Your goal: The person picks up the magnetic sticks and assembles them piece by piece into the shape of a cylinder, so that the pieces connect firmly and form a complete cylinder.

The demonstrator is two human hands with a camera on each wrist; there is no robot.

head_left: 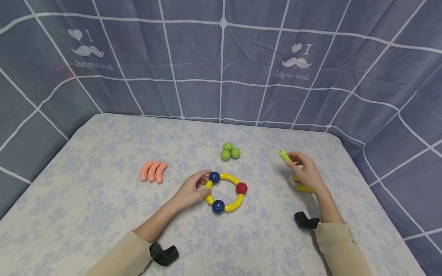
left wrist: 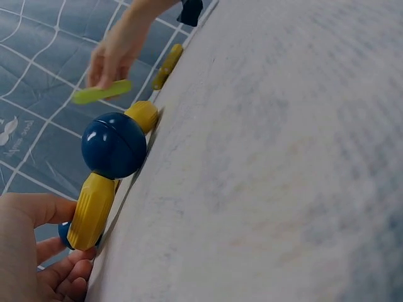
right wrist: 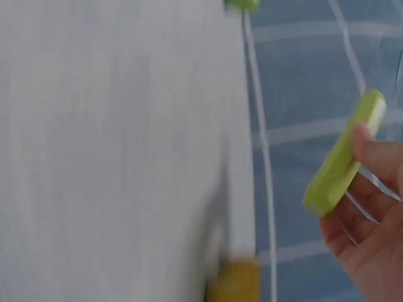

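Note:
A ring of curved yellow rods [head_left: 234,204] with two blue balls [head_left: 218,206] and a red ball [head_left: 241,188] lies mid-table in the head view. My left hand [head_left: 191,191] grips the ring's left side, its thumb on the yellow rod [left wrist: 93,211] and its fingers by the upper blue ball [head_left: 214,177]. Off to the right, my right hand [head_left: 307,172] pinches a straight yellow-green rod [right wrist: 346,157] between thumb and fingers, raised above the table. Below that hand, yellow pieces [head_left: 304,188] lie on the cloth, partly hidden by it.
Three curved salmon-pink rods [head_left: 152,171] lie side by side at the left. Several green balls [head_left: 235,153] sit clustered behind the ring. A patterned cloth [head_left: 103,214] covers the table, and a blue-grey checked curtain [head_left: 193,57] hangs behind it.

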